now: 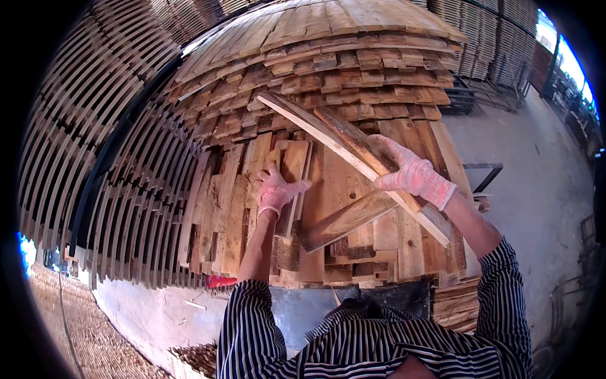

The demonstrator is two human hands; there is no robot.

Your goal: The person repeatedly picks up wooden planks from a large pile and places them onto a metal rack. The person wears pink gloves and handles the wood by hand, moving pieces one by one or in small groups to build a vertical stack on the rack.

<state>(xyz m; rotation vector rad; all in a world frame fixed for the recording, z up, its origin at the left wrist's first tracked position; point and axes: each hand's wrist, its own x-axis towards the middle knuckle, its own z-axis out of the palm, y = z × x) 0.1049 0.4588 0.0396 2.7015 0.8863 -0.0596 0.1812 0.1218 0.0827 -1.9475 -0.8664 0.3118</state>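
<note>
The left knit glove (278, 191) and the right knit glove (415, 173) share one mottled pink-and-white pattern. The long plank (328, 143) shows a cream edge — the narrow plank (351, 137) beside it is darker brown. The board stack (328, 63) is honey-tan streaked with brown; the shirt (252, 331) has dark-and-white stripes; the concrete floor (543, 170) is grey.

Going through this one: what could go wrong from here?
The right hand appears to grip a long pale-edged board together with a darker board, so one might slip free of the other.

A slanted board lies across others below them and could slide if knocked.

The long board's far end looks close to the stepped stack, so it might catch there, though depth is hard to judge.
</note>
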